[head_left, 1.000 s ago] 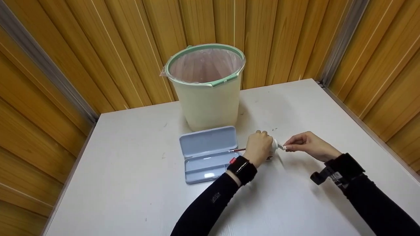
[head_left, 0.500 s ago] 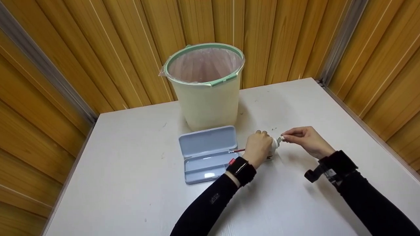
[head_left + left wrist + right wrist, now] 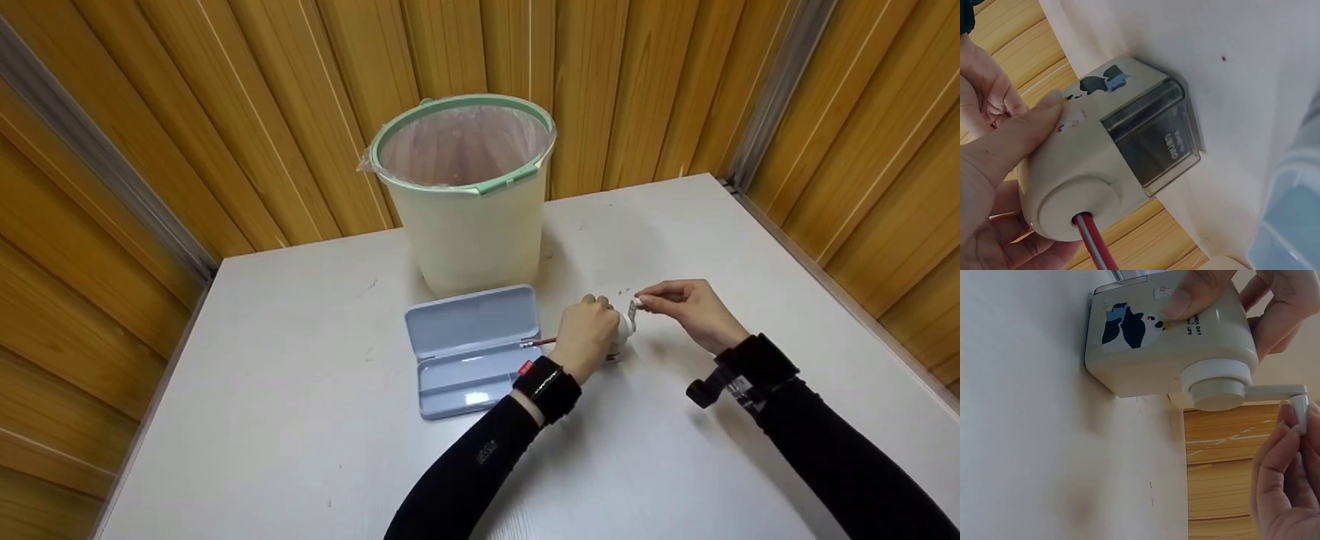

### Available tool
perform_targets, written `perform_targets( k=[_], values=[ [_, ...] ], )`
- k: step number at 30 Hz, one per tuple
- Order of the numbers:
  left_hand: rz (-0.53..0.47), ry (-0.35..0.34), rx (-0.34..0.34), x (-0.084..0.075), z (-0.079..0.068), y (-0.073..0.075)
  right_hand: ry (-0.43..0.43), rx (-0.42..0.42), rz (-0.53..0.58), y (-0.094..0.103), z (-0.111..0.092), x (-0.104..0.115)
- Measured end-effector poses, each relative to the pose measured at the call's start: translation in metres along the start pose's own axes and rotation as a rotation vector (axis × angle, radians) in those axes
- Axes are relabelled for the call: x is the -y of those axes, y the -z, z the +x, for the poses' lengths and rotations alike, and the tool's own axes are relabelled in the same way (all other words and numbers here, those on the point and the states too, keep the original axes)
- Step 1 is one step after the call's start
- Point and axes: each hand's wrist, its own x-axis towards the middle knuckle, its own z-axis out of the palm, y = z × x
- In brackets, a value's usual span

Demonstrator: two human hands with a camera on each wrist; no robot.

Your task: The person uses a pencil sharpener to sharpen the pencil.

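My left hand (image 3: 589,337) holds a cream hand-crank pencil sharpener (image 3: 1086,149) from above, its base against the table. In the left wrist view the thumb lies along the top of the sharpener, with the fingers round its far side. A red pencil with a silver stripe (image 3: 1094,241) sticks out of the front hole, and its tip is hidden inside. Animal stickers decorate the casing, and a dark clear shavings drawer (image 3: 1154,138) is fitted at the bottom. At the back, my right hand (image 3: 694,311) pinches the knob of the crank handle (image 3: 1300,410) between thumb and fingertips.
Left of the sharpener lies an opened blue pencil case (image 3: 476,322), its lid tipped back. Behind the case stands a cream bin (image 3: 472,240) with a green rim and a clear liner. Wood-patterned walls (image 3: 300,135) border the white table (image 3: 277,390).
My right hand has swung the crank handle upward and leftward, from pointing right of the sharpener to pointing up. The left hand keeps its hold on the sharpener; the pencil stays in the hole.
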Motion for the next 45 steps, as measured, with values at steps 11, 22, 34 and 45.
perform_targets(
  k=[11,22,34,45],
  values=[
    [0.002,-0.002,-0.006,0.000,-0.001,-0.001,0.024,-0.045,0.009,-0.008,0.023,-0.013],
    [0.004,-0.005,-0.022,0.001,-0.001,-0.002,0.014,-0.006,0.092,-0.005,0.031,-0.025],
    [-0.003,-0.008,-0.031,0.001,-0.003,-0.003,-0.133,0.017,0.015,-0.007,0.031,-0.035],
    [-0.015,-0.005,-0.023,0.002,-0.003,-0.004,-0.163,0.056,0.021,-0.006,0.033,-0.035]
  ],
)
